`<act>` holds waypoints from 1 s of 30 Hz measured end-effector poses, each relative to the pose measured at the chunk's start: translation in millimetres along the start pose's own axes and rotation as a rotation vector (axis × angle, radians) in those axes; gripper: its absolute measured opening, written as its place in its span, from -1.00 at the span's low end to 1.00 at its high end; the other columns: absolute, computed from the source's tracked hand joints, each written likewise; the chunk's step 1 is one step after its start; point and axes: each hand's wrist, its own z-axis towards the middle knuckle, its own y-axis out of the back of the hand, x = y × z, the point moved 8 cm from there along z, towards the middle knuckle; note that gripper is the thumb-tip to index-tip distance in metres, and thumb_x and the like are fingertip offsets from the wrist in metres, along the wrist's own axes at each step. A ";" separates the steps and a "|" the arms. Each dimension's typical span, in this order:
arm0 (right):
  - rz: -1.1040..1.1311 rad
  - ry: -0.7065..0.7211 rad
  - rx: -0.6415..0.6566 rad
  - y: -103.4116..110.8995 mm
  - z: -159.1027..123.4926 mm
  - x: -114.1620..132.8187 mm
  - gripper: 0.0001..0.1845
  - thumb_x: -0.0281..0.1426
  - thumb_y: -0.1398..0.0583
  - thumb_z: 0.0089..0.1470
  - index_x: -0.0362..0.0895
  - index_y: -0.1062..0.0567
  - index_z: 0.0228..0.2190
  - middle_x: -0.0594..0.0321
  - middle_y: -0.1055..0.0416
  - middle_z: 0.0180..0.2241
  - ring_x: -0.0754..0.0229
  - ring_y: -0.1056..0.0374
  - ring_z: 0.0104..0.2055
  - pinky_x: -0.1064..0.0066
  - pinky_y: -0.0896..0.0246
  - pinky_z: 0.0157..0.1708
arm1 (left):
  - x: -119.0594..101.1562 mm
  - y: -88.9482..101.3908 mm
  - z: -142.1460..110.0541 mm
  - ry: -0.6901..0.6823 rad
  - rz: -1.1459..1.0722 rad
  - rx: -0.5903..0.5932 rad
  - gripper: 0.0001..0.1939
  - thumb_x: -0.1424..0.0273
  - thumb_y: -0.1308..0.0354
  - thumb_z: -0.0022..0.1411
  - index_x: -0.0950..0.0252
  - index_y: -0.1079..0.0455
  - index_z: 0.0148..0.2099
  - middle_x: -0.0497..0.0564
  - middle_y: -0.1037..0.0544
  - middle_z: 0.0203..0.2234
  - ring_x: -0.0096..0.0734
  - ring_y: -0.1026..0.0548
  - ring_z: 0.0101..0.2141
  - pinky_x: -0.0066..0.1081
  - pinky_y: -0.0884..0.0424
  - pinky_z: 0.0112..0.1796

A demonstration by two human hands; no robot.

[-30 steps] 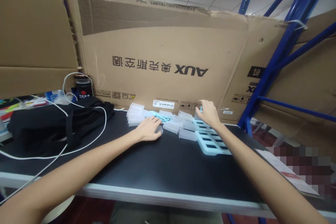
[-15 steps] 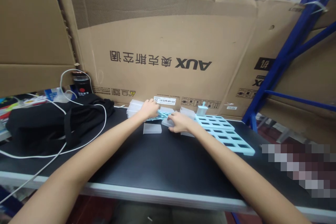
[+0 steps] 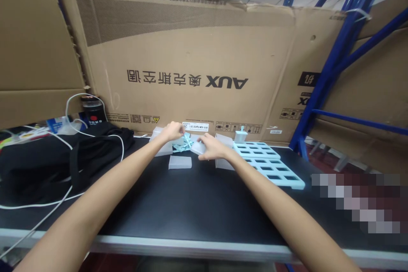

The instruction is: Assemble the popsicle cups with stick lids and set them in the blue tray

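My left hand (image 3: 173, 131) is closed at the back of the black table (image 3: 178, 204), pinching a small light-blue piece (image 3: 187, 137) lifted from the light-blue pile (image 3: 180, 146). My right hand (image 3: 212, 147) grips a small translucent plastic box (image 3: 198, 148) just right of that pile. Another translucent box (image 3: 180, 162) lies alone on the table in front of both hands. More such boxes (image 3: 225, 140) are stacked around the hands. A light-blue grid tray (image 3: 270, 165) lies right of my right hand, with one small box (image 3: 240, 136) upright at its far end.
A big AUX cardboard box (image 3: 191, 63) stands against the back. At left lie a black bag (image 3: 54, 153), white cables (image 3: 73, 136) and a dark jar (image 3: 92, 112). Blue rack posts (image 3: 321, 80) rise at right.
Both hands came together at the pile: the left left a box on the table and went back to pinch a blue piece, the right left the tray and took up a translucent box.
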 end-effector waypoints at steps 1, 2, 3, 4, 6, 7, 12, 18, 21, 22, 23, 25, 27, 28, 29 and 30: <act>0.028 0.000 -0.043 9.3 -3.7 -0.7 -0.39 -0.24 -0.32 -0.26 -0.16 -0.33 -0.13 0.03 -0.31 -0.09 0.02 -0.30 -0.11 0.26 -0.25 -0.19 | 0.2 4.7 -1.4 0.005 -0.018 -0.035 -0.79 0.42 -0.17 0.07 0.21 -0.52 -0.20 0.02 -0.60 -0.30 -0.31 -0.54 -0.26 -0.42 -0.36 -0.26; 0.055 -0.003 -0.093 19.4 -8.5 -1.9 -0.44 -0.26 -0.31 -0.26 -0.14 -0.31 -0.17 0.06 -0.31 -0.12 0.05 -0.30 -0.14 0.27 -0.25 -0.22 | -0.3 9.8 -3.8 0.010 -0.047 -0.078 -0.76 0.42 -0.16 0.09 0.22 -0.50 -0.15 0.02 -0.60 -0.29 -0.32 -0.54 -0.26 -0.42 -0.37 -0.25; 0.085 -0.012 -0.145 29.5 -14.2 -3.7 -0.46 -0.28 -0.31 -0.26 -0.12 -0.28 -0.21 0.10 -0.31 -0.16 0.07 -0.29 -0.17 0.29 -0.25 -0.25 | -1.9 14.7 -7.4 0.011 -0.087 -0.126 -0.73 0.41 -0.16 0.10 0.23 -0.48 -0.11 0.02 -0.59 -0.30 -0.34 -0.54 -0.26 -0.42 -0.37 -0.25; 0.119 -0.026 -0.199 39.0 -20.7 -6.2 -0.48 -0.28 -0.30 -0.25 -0.10 -0.24 -0.23 0.14 -0.32 -0.20 0.10 -0.29 -0.21 0.29 -0.25 -0.28 | -4.6 18.9 -11.9 0.005 -0.130 -0.172 -0.71 0.40 -0.17 0.10 0.24 -0.46 -0.09 0.01 -0.59 -0.32 -0.35 -0.53 -0.28 -0.43 -0.37 -0.25; 0.201 -0.057 -0.310 54.9 -34.8 -12.2 -0.47 -0.25 -0.30 -0.23 -0.08 -0.17 -0.24 0.19 -0.31 -0.24 0.14 -0.30 -0.26 0.30 -0.26 -0.32 | -12.7 24.4 -22.1 -0.029 -0.189 -0.243 -0.72 0.38 -0.18 0.10 0.26 -0.45 -0.09 0.00 -0.57 -0.36 -0.36 -0.52 -0.32 -0.42 -0.38 -0.25; 0.243 -0.069 -0.358 60.2 -41.4 -15.0 -0.45 -0.23 -0.30 -0.21 -0.07 -0.15 -0.23 0.20 -0.30 -0.24 0.15 -0.31 -0.27 0.30 -0.28 -0.32 | -17.5 25.6 -26.6 -0.054 -0.186 -0.262 -0.74 0.39 -0.17 0.11 0.26 -0.46 -0.11 0.01 -0.56 -0.37 -0.35 -0.51 -0.33 -0.40 -0.38 -0.25; 0.333 -0.116 -0.421 60.0 -58.8 -24.6 -0.38 -0.20 -0.29 -0.15 -0.07 -0.12 -0.11 0.18 -0.30 -0.20 0.15 -0.34 -0.24 0.26 -0.36 -0.29 | -26.8 28.7 -33.7 -0.056 -0.018 -0.298 -0.70 0.51 -0.04 0.18 0.27 -0.46 -0.07 0.12 -0.52 -0.19 -0.26 -0.50 -0.20 -0.31 -0.38 -0.16; 0.356 -0.060 -0.489 67.5 -66.0 -17.5 -0.48 -0.17 -0.29 -0.09 -0.05 -0.21 -0.16 0.18 -0.33 -0.18 0.14 -0.34 -0.16 0.26 -0.36 -0.22 | -49.1 34.6 -46.7 0.029 -0.403 -0.325 -0.84 0.42 -0.17 0.15 0.28 -0.50 -0.20 0.04 -0.59 -0.33 -0.34 -0.53 -0.31 -0.33 -0.42 -0.16; 0.304 -0.033 -0.551 82.0 -72.5 -9.2 -0.58 -0.11 -0.30 -0.06 -0.06 -0.25 -0.32 0.22 -0.37 -0.28 0.16 -0.32 -0.25 0.32 -0.30 -0.28 | -73.7 20.2 -67.1 0.079 -0.723 -0.239 -0.87 0.38 -0.24 0.09 0.28 -0.50 -0.26 0.02 -0.61 -0.34 -0.32 -0.56 -0.31 -0.30 -0.46 -0.18; 0.279 -0.017 -0.552 85.2 -74.1 -5.7 -0.60 -0.09 -0.29 -0.03 -0.07 -0.27 -0.36 0.23 -0.38 -0.32 0.18 -0.31 -0.28 0.34 -0.26 -0.28 | -81.5 12.2 -73.7 0.096 -0.822 -0.184 -0.86 0.37 -0.25 0.09 0.27 -0.50 -0.25 0.02 -0.62 -0.34 -0.31 -0.57 -0.32 -0.28 -0.47 -0.20; 0.260 0.004 -0.542 86.9 -75.3 -2.3 -0.62 -0.09 -0.28 -0.01 -0.08 -0.28 -0.38 0.24 -0.39 -0.34 0.19 -0.31 -0.30 0.36 -0.24 -0.29 | -87.8 4.2 -80.0 0.118 -0.919 -0.133 -0.85 0.37 -0.27 0.08 0.28 -0.49 -0.26 0.03 -0.62 -0.36 -0.30 -0.58 -0.33 -0.27 -0.49 -0.21; 0.238 0.045 -0.500 86.0 -76.5 3.0 -0.64 -0.09 -0.27 0.02 -0.09 -0.32 -0.39 0.26 -0.41 -0.36 0.22 -0.30 -0.34 0.39 -0.19 -0.31 | -96.0 -10.3 -89.8 0.164 -1.105 -0.041 -0.85 0.37 -0.28 0.08 0.29 -0.47 -0.26 0.04 -0.61 -0.37 -0.28 -0.59 -0.33 -0.24 -0.51 -0.20; 0.212 0.079 -0.437 80.4 -76.1 6.4 -0.64 -0.10 -0.29 0.00 -0.10 -0.36 -0.36 0.29 -0.41 -0.38 0.23 -0.30 -0.37 0.41 -0.16 -0.34 | -99.2 -18.8 -95.3 0.199 -1.258 0.014 -0.84 0.37 -0.30 0.09 0.32 -0.47 -0.27 0.06 -0.61 -0.36 -0.28 -0.60 -0.33 -0.22 -0.51 -0.17; 0.195 0.093 -0.405 76.6 -75.4 7.9 -0.65 -0.11 -0.29 -0.01 -0.10 -0.37 -0.35 0.30 -0.42 -0.39 0.23 -0.30 -0.38 0.42 -0.15 -0.34 | -99.8 -20.7 -96.5 0.205 -1.314 0.028 -0.83 0.35 -0.30 0.10 0.33 -0.48 -0.27 0.07 -0.61 -0.34 -0.30 -0.60 -0.33 -0.22 -0.50 -0.15; 0.177 0.105 -0.377 73.0 -74.5 9.2 -0.66 -0.13 -0.30 -0.02 -0.10 -0.39 -0.33 0.30 -0.42 -0.39 0.24 -0.30 -0.38 0.42 -0.15 -0.35 | -100.2 -21.5 -96.9 0.204 -1.360 0.035 -0.81 0.33 -0.31 0.10 0.34 -0.49 -0.26 0.08 -0.61 -0.32 -0.31 -0.59 -0.33 -0.21 -0.50 -0.12; 0.162 0.114 -0.356 69.8 -73.6 10.5 -0.68 -0.14 -0.29 -0.02 -0.10 -0.40 -0.32 0.30 -0.43 -0.39 0.24 -0.31 -0.37 0.43 -0.14 -0.35 | -100.6 -21.6 -97.0 0.199 -1.401 0.039 -0.78 0.31 -0.31 0.12 0.35 -0.51 -0.24 0.10 -0.61 -0.29 -0.33 -0.59 -0.32 -0.22 -0.49 -0.10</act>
